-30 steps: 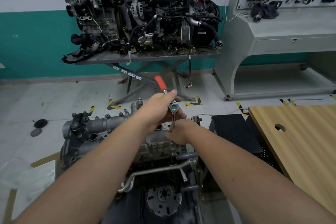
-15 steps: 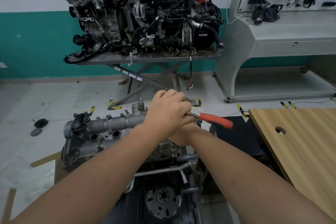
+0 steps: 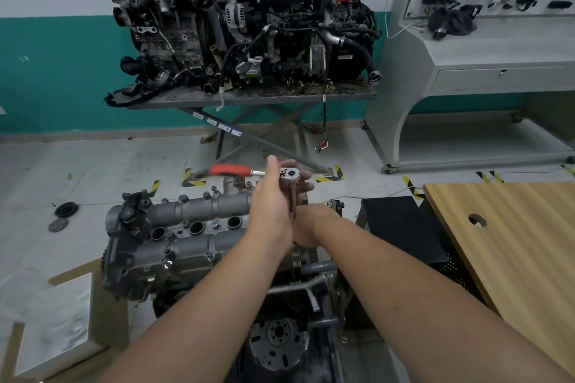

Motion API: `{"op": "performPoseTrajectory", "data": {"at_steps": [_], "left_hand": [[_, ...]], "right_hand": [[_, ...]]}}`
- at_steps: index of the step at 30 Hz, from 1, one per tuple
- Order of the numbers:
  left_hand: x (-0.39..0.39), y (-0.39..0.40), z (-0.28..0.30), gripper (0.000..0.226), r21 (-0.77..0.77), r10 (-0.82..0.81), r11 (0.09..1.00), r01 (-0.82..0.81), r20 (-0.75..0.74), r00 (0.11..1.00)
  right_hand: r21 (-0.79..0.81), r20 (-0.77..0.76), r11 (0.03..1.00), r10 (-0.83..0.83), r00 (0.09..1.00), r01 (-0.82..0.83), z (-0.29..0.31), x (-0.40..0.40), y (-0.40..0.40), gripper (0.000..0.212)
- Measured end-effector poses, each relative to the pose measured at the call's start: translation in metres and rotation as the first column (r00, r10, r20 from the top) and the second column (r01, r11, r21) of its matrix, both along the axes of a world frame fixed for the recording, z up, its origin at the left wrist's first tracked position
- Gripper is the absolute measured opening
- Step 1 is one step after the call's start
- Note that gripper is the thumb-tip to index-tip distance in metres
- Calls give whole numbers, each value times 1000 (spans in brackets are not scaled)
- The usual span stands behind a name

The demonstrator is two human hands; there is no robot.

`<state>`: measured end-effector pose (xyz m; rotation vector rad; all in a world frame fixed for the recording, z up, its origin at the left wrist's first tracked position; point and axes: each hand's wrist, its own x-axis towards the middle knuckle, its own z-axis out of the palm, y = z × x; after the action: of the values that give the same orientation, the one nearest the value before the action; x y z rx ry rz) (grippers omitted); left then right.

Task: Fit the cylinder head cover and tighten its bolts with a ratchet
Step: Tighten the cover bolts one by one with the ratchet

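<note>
- here the left hand [image 3: 273, 196] curls its fingers round the ratchet [image 3: 249, 172] near its head, red handle pointing left.
- right hand [image 3: 306, 227] sits below, its finger state hidden.
- cylinder head cover [image 3: 186, 227] lies on the engine beneath.

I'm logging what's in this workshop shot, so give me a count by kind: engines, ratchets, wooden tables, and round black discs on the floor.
Engines: 3, the grey engine with the cylinder head cover and two dark engines on the metal stand, one and another
Red-handled ratchets: 1
Light wooden tables: 1
Round dark discs on the floor: 2, one and another
Total: 7
</note>
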<state>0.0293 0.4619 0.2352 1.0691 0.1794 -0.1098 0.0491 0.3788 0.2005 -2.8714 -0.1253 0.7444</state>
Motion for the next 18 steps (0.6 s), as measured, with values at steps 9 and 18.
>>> {"op": "performPoseTrajectory", "data": {"at_steps": [9,18], "left_hand": [[17,26,20,26,248,-298,920,302,-54,953],[25,21,61,18,861,-505,324,392,-193,841]], "right_hand": [[-13,54,1000,14,998,-14,-1,-3,-3,26],[-60,35,995,83,996,-81,-1,-7,-2,30]]}}
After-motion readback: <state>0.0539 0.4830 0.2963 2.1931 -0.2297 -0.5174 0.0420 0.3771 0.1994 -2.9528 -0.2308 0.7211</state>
